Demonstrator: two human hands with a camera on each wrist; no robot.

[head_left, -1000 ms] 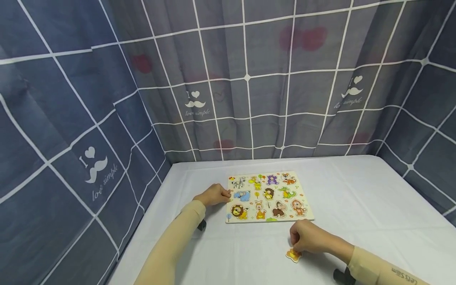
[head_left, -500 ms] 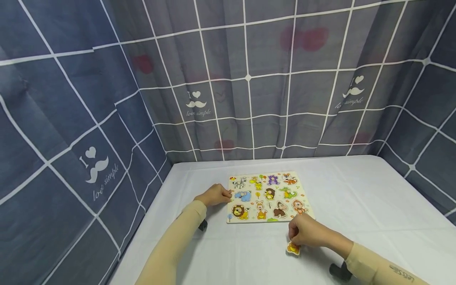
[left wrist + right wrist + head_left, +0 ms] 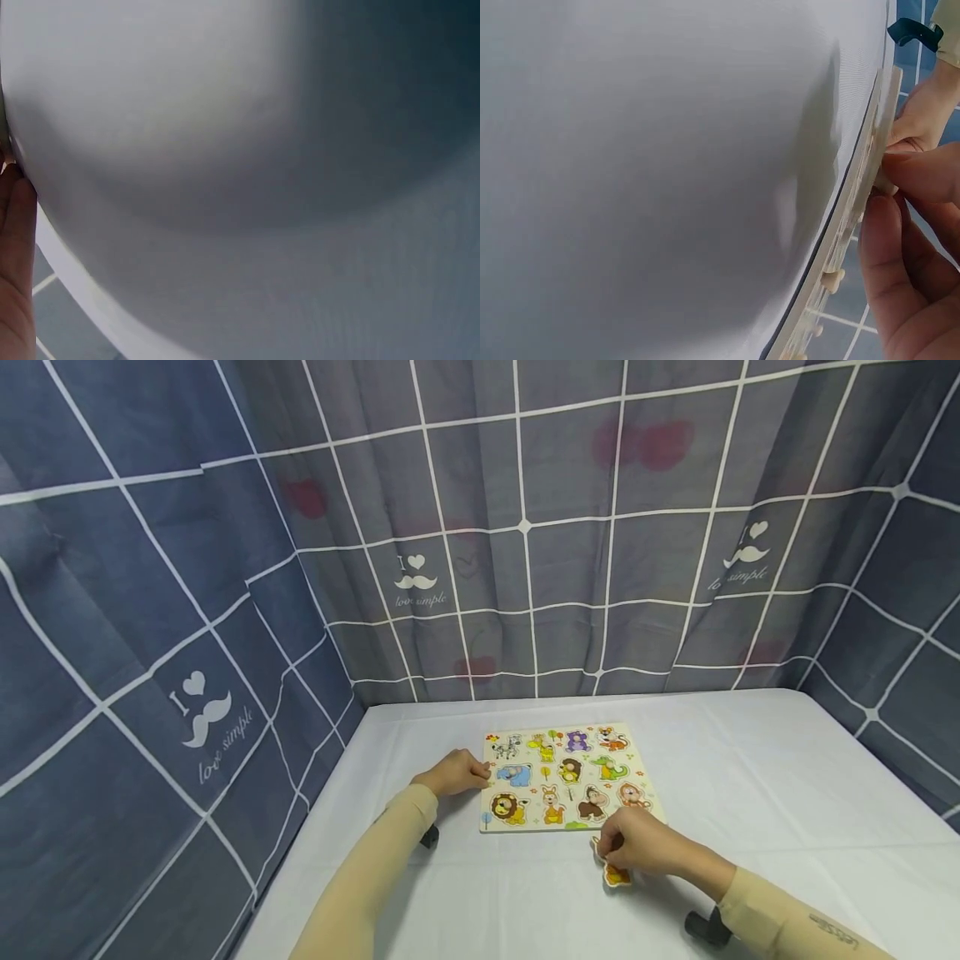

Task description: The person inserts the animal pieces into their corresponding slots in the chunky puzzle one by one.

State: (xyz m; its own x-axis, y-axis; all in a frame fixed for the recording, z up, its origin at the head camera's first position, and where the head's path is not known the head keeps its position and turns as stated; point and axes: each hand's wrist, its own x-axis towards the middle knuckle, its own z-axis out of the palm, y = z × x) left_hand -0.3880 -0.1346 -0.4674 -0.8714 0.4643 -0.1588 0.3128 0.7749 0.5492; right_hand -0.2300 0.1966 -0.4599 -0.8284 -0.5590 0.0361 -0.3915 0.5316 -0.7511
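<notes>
My right hand [image 3: 641, 843] pinches an orange animal-shaped puzzle piece [image 3: 617, 877] just in front of the puzzle board [image 3: 525, 828]. Seen edge-on in the right wrist view, the piece [image 3: 887, 109] has a small knob [image 3: 885, 184] between thumb and fingers. The hand covers much of its picture. At the board's left edge, my left hand [image 3: 453, 772] grips the side with curled fingers. Several animal pictures, among them a lion [image 3: 508, 808] and an elephant [image 3: 514, 774], cover the board. Only part of the left hand [image 3: 16, 255] shows in the left wrist view.
A white cloth [image 3: 525, 902] covers the table under the board. Dark checked curtains [image 3: 562, 560] stand behind the table and on both sides. Knobs [image 3: 832, 281] stick up from the board in the right wrist view. A black device [image 3: 707, 929] sits under the right wrist.
My right hand has moved forward and slightly left with the puzzle piece, bringing it closer to the board's front edge. More of the piece shows now. The left hand stays at the board's edge.
</notes>
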